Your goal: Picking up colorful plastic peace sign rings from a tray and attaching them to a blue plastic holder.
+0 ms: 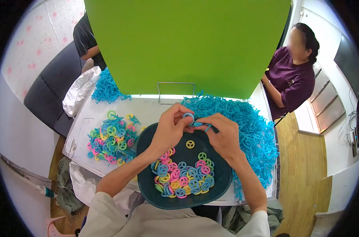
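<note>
Over the far rim of a dark tub (145, 189), my two hands meet. Between the fingertips of my left hand (168, 130) is a small light-blue plastic wheel (188, 115). Pinched in my right hand (225, 136) is a blue plastic stem piece (198, 124), its end against or very close to the wheel; the fingers partly cover where they meet. Pink, yellow, green and blue spoked wheels (183, 177) lie heaped in the tub's near half. A single yellow wheel (190, 144) sits apart below my hands.
Loose blue stem pieces (252, 134) form a big heap on the white table (78, 138) at right, another (106, 86) at far left. Mixed wheels and stems (114, 138) lie left of the tub. A green panel (187, 43) stands behind a wire stand (159, 93). People sit at both sides.
</note>
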A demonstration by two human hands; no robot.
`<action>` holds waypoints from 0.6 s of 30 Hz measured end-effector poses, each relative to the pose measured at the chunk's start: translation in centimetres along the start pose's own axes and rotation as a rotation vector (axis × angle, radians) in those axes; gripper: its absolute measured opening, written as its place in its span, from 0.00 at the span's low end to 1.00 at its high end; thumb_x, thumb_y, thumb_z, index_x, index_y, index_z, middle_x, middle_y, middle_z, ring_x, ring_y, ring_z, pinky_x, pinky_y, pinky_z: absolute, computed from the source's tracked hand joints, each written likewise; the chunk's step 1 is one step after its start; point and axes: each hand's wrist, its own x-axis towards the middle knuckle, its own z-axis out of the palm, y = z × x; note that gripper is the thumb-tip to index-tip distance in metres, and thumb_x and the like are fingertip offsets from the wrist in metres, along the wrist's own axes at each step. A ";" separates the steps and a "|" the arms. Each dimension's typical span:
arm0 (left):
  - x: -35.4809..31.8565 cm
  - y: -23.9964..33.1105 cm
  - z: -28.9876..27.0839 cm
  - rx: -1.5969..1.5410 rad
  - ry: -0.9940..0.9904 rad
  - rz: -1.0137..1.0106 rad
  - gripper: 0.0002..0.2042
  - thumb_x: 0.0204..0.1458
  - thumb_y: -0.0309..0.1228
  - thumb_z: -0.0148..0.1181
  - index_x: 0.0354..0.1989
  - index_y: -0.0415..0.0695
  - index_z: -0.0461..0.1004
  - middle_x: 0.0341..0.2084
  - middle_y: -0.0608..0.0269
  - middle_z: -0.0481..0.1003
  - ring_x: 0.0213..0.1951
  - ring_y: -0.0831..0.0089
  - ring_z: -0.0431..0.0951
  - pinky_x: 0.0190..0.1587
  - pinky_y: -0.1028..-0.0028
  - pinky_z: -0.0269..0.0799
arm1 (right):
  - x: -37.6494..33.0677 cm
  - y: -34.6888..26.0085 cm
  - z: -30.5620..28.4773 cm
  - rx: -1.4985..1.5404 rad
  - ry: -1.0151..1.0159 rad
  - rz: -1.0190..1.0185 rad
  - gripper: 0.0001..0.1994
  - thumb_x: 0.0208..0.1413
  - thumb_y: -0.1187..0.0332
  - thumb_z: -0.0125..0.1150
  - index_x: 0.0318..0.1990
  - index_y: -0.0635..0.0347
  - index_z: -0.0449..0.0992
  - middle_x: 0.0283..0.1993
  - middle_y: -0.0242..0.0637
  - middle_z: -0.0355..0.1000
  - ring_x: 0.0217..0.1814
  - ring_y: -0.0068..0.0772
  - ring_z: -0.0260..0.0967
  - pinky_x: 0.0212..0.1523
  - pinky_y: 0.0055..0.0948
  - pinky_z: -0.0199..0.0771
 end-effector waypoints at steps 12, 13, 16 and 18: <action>-0.1 0.2 0.6 0.077 0.059 0.130 0.08 0.57 0.20 0.51 0.43 0.36 0.75 0.32 0.58 0.78 0.33 0.77 0.78 0.34 0.77 0.77 | -0.2 -0.2 0.7 0.215 0.026 0.335 0.08 0.45 0.77 0.66 0.36 0.61 0.81 0.29 0.35 0.77 0.27 0.21 0.72 0.26 0.21 0.67; -0.2 0.3 0.7 0.077 0.078 0.139 0.10 0.57 0.20 0.51 0.44 0.37 0.77 0.34 0.58 0.79 0.33 0.77 0.78 0.34 0.77 0.77 | -0.2 -0.3 0.7 0.271 0.006 0.427 0.07 0.47 0.76 0.67 0.36 0.61 0.81 0.29 0.33 0.78 0.27 0.17 0.71 0.25 0.20 0.66; -0.4 0.3 0.6 0.167 0.112 0.160 0.11 0.58 0.20 0.49 0.44 0.38 0.77 0.35 0.58 0.79 0.34 0.76 0.78 0.34 0.78 0.77 | -0.3 -0.5 1.0 0.261 -0.008 0.418 0.08 0.46 0.73 0.68 0.36 0.61 0.81 0.29 0.35 0.78 0.27 0.19 0.73 0.27 0.20 0.70; -0.5 -0.3 0.8 0.207 0.103 0.185 0.11 0.58 0.20 0.49 0.44 0.38 0.77 0.34 0.58 0.79 0.34 0.76 0.78 0.35 0.78 0.77 | -0.3 0.3 0.9 0.308 -0.033 0.482 0.08 0.48 0.74 0.67 0.37 0.64 0.80 0.30 0.36 0.78 0.29 0.18 0.73 0.28 0.18 0.70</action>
